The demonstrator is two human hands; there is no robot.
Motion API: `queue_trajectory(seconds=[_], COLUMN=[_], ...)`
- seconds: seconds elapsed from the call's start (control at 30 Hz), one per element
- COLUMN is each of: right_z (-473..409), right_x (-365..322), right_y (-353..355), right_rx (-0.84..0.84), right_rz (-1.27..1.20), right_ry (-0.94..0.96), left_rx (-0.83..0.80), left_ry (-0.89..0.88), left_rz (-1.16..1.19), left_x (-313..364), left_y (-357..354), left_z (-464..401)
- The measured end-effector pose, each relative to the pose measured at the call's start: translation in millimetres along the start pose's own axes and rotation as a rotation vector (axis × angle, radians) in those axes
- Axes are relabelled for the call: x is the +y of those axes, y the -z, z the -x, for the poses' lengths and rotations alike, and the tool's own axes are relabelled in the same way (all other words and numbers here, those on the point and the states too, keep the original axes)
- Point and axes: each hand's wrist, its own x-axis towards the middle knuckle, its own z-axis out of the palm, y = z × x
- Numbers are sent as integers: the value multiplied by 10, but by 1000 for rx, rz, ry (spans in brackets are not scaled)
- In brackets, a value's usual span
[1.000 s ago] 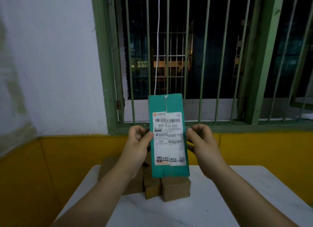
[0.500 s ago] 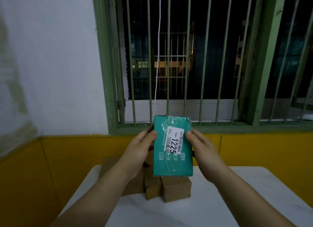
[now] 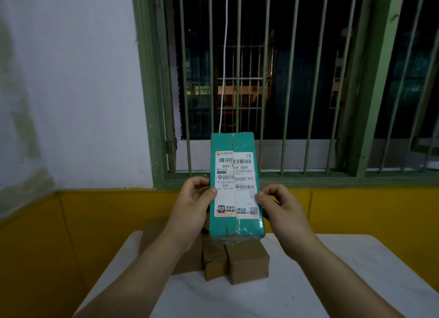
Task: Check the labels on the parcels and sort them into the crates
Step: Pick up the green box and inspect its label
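Above the table's far end, you've got the teal parcel (image 3: 236, 184) upright in the air in front of the barred window (image 3: 285, 80), white shipping label (image 3: 235, 183) facing you and readable (843-, X64, 64 059 legible; the fine print isn't). Left hand (image 3: 192, 206) pinches the left long edge, thumb on the label face, fingers curled behind; right hand (image 3: 279, 206) does the same on the right edge, thumb tip at the label margin. Both grips sit around mid-height, so the box is balanced between them. Handling guess: rigid carton, glossy tape or film wrap, so the faces are likely slick; it looks light going by how loosely you hold it with fingertips. Best hold is what you have, across the narrow width on the long edges, clear of the barcodes. If you go one-handed for the drop, wrap the fingers around the back and put the thumb on the front below the label, not on the taped seam running down the middle. Below it, brown cardboard boxes (image 3: 247, 263) sit clustered on the white table (image 3: 356, 282), touching each other, unsorted. No crates in view, so I can't tell which side this one goes; check the label code first, then look for the bin
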Motion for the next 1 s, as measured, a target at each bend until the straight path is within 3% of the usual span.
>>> queue_trajectory(seconds=[0.23,0.37,0.57,0.7,1.0], right_z=[-16,-25,-83,-94,-76], right_x=[40,29,134,172,120], right_y=[-1,46,110,78,62], right_rx=[-28,-164,54,61,67], right_rz=[61,-55,-47,81,86], right_ry=[84,-62,53,117,179], left_rx=[51,15,-21,-40,24], left_ry=[-66,-99,-25,60,51], left_rz=[74,93,-65,-59,20], left_x=[1,31,68,12,-6], left_y=[27,48,156,149,146], left_z=[18,41,-23,-18,1])
